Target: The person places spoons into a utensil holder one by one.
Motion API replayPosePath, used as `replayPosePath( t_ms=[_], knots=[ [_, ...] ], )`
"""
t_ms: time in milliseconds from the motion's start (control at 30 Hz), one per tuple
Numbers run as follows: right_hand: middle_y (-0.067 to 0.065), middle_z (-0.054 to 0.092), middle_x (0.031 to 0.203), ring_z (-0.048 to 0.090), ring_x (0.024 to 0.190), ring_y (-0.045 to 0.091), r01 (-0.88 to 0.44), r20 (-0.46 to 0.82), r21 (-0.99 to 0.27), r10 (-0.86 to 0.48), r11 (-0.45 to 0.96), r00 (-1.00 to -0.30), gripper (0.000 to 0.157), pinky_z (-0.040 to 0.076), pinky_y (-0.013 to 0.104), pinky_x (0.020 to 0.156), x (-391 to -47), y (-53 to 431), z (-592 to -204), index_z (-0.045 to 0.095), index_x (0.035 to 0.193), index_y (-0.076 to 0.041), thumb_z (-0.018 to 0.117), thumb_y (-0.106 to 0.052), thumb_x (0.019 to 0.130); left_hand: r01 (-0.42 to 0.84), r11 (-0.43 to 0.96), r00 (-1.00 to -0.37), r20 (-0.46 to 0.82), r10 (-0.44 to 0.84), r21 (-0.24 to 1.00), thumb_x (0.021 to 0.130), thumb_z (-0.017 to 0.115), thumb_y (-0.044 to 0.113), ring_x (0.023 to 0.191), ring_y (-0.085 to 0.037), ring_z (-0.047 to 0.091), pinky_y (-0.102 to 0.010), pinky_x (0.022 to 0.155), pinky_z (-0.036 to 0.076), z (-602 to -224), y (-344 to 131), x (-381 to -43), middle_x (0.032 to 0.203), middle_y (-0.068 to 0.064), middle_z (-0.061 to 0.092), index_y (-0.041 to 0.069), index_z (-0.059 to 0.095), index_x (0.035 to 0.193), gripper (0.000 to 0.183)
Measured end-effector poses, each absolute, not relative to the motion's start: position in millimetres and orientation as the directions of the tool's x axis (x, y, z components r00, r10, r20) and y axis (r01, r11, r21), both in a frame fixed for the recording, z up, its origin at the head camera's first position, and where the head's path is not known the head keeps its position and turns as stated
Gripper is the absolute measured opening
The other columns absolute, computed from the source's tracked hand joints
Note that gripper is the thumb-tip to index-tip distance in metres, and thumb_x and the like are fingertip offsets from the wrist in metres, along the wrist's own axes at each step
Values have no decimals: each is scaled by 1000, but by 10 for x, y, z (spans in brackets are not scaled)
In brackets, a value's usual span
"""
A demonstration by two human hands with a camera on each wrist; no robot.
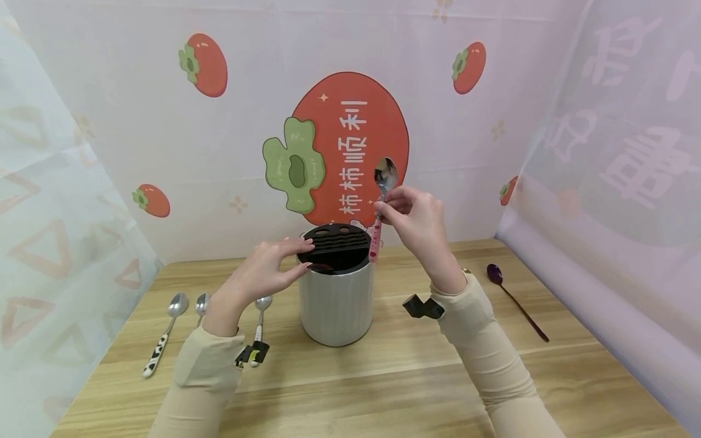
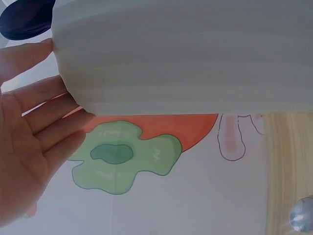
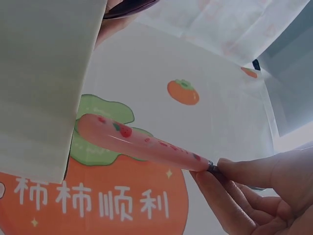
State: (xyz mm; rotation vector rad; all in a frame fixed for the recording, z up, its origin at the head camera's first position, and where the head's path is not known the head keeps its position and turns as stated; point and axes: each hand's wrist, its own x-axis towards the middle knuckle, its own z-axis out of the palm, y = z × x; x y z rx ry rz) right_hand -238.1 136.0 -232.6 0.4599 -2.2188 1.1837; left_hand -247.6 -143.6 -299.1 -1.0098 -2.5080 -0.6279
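A pale ribbed utensil holder [image 1: 336, 310] with a black slotted top [image 1: 342, 243] stands mid-table. My right hand [image 1: 418, 219] pinches a spoon near the top of its pink handle [image 3: 142, 144], which has a strawberry print. The spoon's metal bowl [image 1: 386, 173] points up, and the handle's end hangs beside the holder's right rim. With fingers fairly straight, my left hand [image 1: 263, 271] rests at the holder's upper left edge. Near its thumb, a dark purple spoon bowl [image 2: 27, 19] shows at the holder's mouth; the rest of that spoon is hidden.
On the left of the table lie a spoon with a cow-print handle [image 1: 163, 334], a partly covered spoon [image 1: 202, 302] and a white-handled spoon [image 1: 260, 322]. A purple spoon [image 1: 517, 303] lies at the right. Printed cloth [image 1: 241, 121] walls the back and sides.
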Motion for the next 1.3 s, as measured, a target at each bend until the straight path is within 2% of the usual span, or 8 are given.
replayPosePath(
  t_ms=[200, 533, 1300],
  knots=[
    [7, 72, 81, 70, 71, 17, -566, 646, -634, -42, 527, -762, 15, 57, 23, 64, -2398, 1304, -2338, 69, 91, -6, 70, -20, 86, 714, 649, -681, 478, 555, 263, 89, 65, 29, 121, -29, 57, -46, 105, 42, -2987, -1434, -2467, 123, -5, 65, 9, 64, 123, 40],
    [5, 72, 80, 68, 69, 12, -568, 660, -614, -38, 548, -750, 14, 56, 29, 66, -2417, 1226, -2338, 68, 90, -7, 72, -19, 85, 711, 651, -683, 477, 553, 264, 89, 65, 29, 121, -28, 56, -47, 104, 43, -2972, -1438, -2459, 123, -4, 65, 9, 64, 123, 40],
    [8, 74, 80, 71, 69, 16, -516, 614, -615, -49, 597, -788, 14, 57, 31, 63, -2471, 1254, -2457, 73, 87, -6, 74, -20, 82, 716, 648, -676, 486, 554, 257, 89, 65, 29, 120, -28, 57, -47, 103, 44, -2978, -1434, -2448, 122, -4, 66, 9, 64, 122, 39]
  ],
)
